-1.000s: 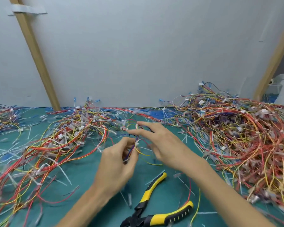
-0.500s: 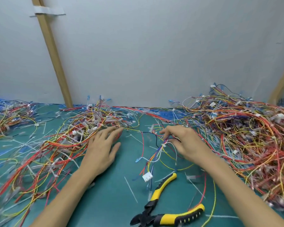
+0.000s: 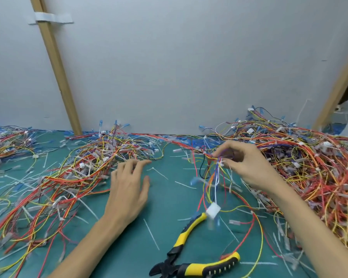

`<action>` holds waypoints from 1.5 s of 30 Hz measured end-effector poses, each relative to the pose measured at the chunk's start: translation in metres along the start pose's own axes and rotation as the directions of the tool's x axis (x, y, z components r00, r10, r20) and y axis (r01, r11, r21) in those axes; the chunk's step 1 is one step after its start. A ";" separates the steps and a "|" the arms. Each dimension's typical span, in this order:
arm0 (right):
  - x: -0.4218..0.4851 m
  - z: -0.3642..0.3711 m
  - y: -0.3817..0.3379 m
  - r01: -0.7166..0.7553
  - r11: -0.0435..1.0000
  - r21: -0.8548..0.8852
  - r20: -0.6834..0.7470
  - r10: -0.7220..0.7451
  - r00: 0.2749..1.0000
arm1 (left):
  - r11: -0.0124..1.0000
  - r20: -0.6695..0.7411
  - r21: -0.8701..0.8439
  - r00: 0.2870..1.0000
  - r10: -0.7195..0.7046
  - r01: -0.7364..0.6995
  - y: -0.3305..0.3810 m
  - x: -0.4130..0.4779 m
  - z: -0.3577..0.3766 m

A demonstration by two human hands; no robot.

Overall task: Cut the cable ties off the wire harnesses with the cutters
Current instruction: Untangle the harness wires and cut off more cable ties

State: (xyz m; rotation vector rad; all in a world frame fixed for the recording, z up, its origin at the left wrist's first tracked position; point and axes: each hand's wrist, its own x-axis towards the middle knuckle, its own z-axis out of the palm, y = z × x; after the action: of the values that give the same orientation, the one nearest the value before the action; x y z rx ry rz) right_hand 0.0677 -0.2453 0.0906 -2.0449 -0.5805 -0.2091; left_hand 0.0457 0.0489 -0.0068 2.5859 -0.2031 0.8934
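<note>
Right hand (image 3: 247,167) pinches a harness (image 3: 215,184) by its top; it hangs upright over the surface (image 3: 165,197). Left hand (image 3: 129,189) is spread flat, fingers straight. Cutters (image 3: 174,257) lie near, nose toward the person, handles spread away. Wire piles (image 3: 68,173) flank the bare middle.

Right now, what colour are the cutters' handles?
Yellow with black trim. The cutters lie on the table, and the head view shows them best.

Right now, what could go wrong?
1. The harness pinched by the right hand dangles its connector over the cutters; grabbing them may snag wires.
2. Its loose wires seem to trail into the right pile, so lifting may drag others along.
3. The left hand is open and steadies nothing.
</note>
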 end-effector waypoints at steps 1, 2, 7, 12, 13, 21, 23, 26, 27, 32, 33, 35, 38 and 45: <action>0.000 0.002 -0.001 0.008 0.996 0.084 -0.036 -0.005 0.999 | 0.998 0.006 -0.062 0.999 0.033 -0.032 0.006 -0.002 0.000; 0.001 0.005 -0.002 0.011 0.987 0.163 -0.063 -0.001 0.998 | 0.990 0.021 -0.130 0.998 0.063 -0.060 0.011 -0.004 0.000; 0.002 0.014 0.006 -0.031 0.976 0.217 -0.137 0.062 0.989 | 0.923 0.140 -0.350 0.966 0.218 -0.158 0.039 -0.015 -0.003; 0.004 0.007 0.026 -0.156 0.974 0.164 -0.221 0.191 0.956 | 0.788 0.399 -0.608 0.818 0.414 -0.102 0.077 -0.032 -0.012; 0.004 0.004 0.029 -0.170 0.973 0.155 -0.238 0.204 0.950 | 0.783 0.446 -0.600 0.744 0.498 -0.165 0.086 -0.038 -0.009; 0.003 -0.025 0.043 -0.282 0.956 0.080 -0.368 0.291 0.883 | 0.770 0.558 -0.468 0.531 0.638 -0.434 0.096 -0.049 0.003; 0.001 -0.030 0.041 -0.293 0.949 0.118 -0.360 0.316 0.878 | 0.795 0.527 -0.424 0.595 0.607 -0.435 0.088 -0.043 0.003; 0.000 -0.034 0.033 -0.302 0.932 0.200 -0.315 0.353 0.881 | 0.843 0.471 -0.334 0.700 0.537 -0.422 0.074 -0.036 0.003; 0.001 -0.035 0.030 -0.309 0.924 0.224 -0.294 0.366 0.883 | 0.861 0.458 -0.307 0.730 0.508 -0.406 0.068 -0.033 0.003; 0.003 -0.021 0.020 -0.328 0.871 0.367 -0.182 0.413 0.892 | 0.935 0.352 -0.134 0.866 0.356 -0.330 0.043 -0.015 0.006; 0.003 -0.015 0.020 -0.334 0.856 0.395 -0.151 0.419 0.895 | 0.942 0.308 -0.107 0.890 0.336 -0.319 0.041 -0.012 0.007; 0.002 -0.002 0.022 -0.348 0.831 0.434 -0.078 0.419 0.904 | 0.947 0.204 -0.104 0.925 0.319 -0.304 0.039 -0.008 0.008; -0.002 0.021 0.027 -0.379 0.816 0.436 0.020 0.412 0.911 | 0.928 0.049 -0.355 0.988 0.144 -0.117 0.046 -0.009 0.006; -0.012 0.062 0.029 -0.380 0.841 0.384 0.217 0.318 0.923 | 0.382 0.296 -0.865 0.946 -0.133 0.325 0.059 -0.005 0.000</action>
State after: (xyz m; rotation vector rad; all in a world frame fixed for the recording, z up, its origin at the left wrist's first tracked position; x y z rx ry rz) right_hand 0.0662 -0.2090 0.0317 -1.7085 -0.2925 0.2691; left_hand 0.0263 -0.0050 0.0083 1.5505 -0.2709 0.2568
